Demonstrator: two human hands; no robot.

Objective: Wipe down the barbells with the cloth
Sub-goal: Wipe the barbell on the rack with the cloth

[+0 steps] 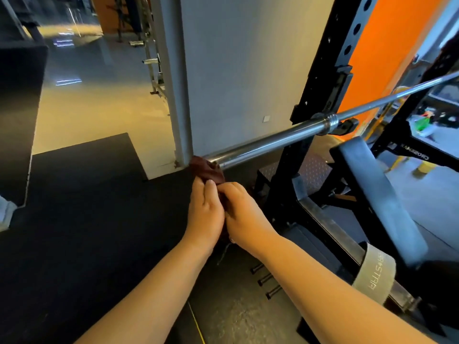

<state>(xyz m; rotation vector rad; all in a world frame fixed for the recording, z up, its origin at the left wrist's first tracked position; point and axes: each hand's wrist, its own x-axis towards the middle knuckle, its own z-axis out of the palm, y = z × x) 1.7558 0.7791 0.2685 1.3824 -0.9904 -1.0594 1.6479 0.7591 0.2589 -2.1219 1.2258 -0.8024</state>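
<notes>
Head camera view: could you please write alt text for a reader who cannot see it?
Two bare hands, the left hand and the right hand, hold a dark red cloth together at the near end of a long chrome steel barbell. The barbell rests on a black metal rack, with a black padded bench beside it.

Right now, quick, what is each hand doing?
Left hand: closed, holding the cloth at the end of the barbell.
Right hand: closed, holding the same cloth.
</notes>
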